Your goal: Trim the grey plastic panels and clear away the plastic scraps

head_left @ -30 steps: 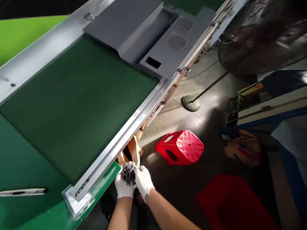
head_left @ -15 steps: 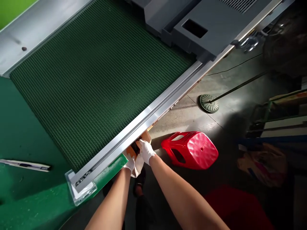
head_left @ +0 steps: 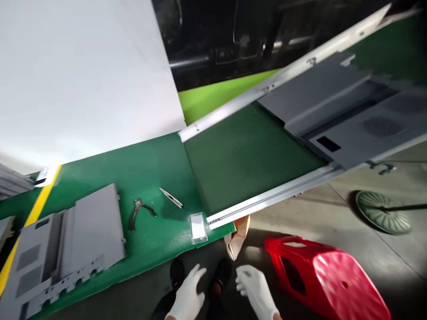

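My left hand [head_left: 190, 293], in a white glove, hangs in front of the table's edge with its fingers apart and nothing in them. To its right, my right hand [head_left: 256, 290], also gloved, has loosely bent fingers, and no object shows in it. Both hands are clear of a brown paper bag [head_left: 237, 240], which hangs by the table's corner under the conveyor's near rail. On the green table [head_left: 150, 242] behind my left hand lie pliers [head_left: 140, 210], a utility knife [head_left: 171, 198] and a clear case with a white card [head_left: 198, 227].
A grey plastic panel [head_left: 90, 226] lies on the table at left. Another grey panel [head_left: 360, 120] rests on the green conveyor belt [head_left: 247, 155]. A red stool [head_left: 343, 280] stands at right, near a round stand base [head_left: 380, 211]. A white board [head_left: 83, 75] rises behind.
Both hands have come out of the paper bag and drawn back toward my body. The view has swung left, bringing in the pliers and the panel on the table.
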`<state>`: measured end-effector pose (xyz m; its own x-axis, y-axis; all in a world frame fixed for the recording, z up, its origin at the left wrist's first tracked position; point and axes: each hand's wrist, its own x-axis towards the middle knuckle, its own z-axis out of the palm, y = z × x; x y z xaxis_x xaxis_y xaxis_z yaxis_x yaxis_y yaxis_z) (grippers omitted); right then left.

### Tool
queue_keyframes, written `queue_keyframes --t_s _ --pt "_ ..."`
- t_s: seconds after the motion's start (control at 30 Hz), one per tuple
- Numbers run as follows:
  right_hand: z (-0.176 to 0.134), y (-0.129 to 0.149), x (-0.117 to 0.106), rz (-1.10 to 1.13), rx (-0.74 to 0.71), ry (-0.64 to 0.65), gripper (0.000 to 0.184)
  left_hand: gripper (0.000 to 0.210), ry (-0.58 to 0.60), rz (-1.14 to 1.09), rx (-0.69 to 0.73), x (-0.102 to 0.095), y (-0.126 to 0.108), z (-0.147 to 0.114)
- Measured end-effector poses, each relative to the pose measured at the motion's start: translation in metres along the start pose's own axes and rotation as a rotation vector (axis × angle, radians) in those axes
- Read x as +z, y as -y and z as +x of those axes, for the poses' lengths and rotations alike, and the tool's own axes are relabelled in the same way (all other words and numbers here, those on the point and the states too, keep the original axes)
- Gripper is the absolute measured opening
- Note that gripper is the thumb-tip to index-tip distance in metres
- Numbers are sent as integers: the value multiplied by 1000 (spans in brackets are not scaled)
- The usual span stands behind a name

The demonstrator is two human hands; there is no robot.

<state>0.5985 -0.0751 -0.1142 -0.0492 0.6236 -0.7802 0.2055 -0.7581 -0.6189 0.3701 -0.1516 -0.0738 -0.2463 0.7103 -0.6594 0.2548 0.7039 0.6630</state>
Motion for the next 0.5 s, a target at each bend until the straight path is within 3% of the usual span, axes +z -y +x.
queue_keyframes --t_s 0.1,0.2,0.27,0.37,0.5 --pt "-28 -8 40 -392 -257 34 45 15 -37 13 -69 -64 29 -36" --pt "-44 3 88 -662 -307 125 30 21 -124 -88 -72 -127 44 -63" --pt "-51 13 124 -681 -373 206 35 26 -191 -223 -64 -169 52 -81" --pt "-64 26 183 -678 -484 219 44 24 -268 -342 -36 -231 73 -109" --pt "-93 46 260 -664 -449 216 36 32 -413 -244 -59 -305 119 -149"
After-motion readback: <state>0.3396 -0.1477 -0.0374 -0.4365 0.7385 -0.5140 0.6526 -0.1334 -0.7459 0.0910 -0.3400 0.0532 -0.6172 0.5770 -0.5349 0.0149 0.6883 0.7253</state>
